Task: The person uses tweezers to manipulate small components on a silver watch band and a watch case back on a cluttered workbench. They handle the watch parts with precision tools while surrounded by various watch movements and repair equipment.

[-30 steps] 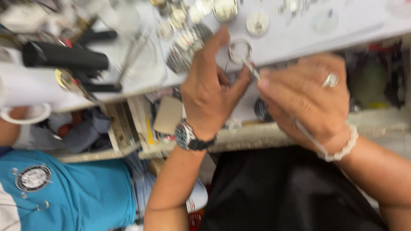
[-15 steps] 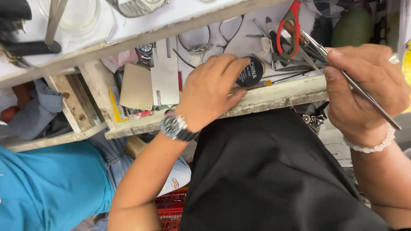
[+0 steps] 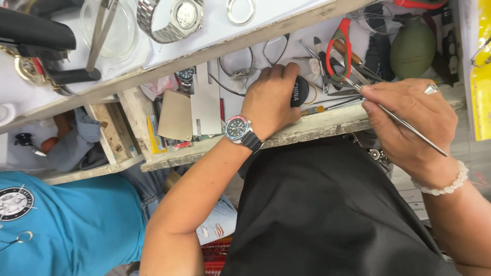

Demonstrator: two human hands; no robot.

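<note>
My left hand (image 3: 271,99), with a wristwatch (image 3: 239,128) on its wrist, reaches into an open wooden drawer (image 3: 317,128) under the bench. Its fingers close around a black round disc (image 3: 300,91). My right hand (image 3: 409,122), wearing a ring and a white bead bracelet, hovers at the drawer's right end. It grips long steel tweezers (image 3: 409,130) whose tips point into the drawer beside the disc. On the white bench top above lie a steel bracelet watch (image 3: 176,18) and a loose metal ring (image 3: 240,10).
The drawer holds red-handled pliers (image 3: 343,41), a green rubber blower (image 3: 413,48), metal plates (image 3: 204,99), wire loops and small tools. A glass dish (image 3: 115,30) and black-handled tools sit on the bench top. Another person in a blue shirt (image 3: 61,220) is at my left.
My left hand left the metal ring on the bench top and came down into the drawer onto the black disc. My right hand kept the tweezers and followed.
</note>
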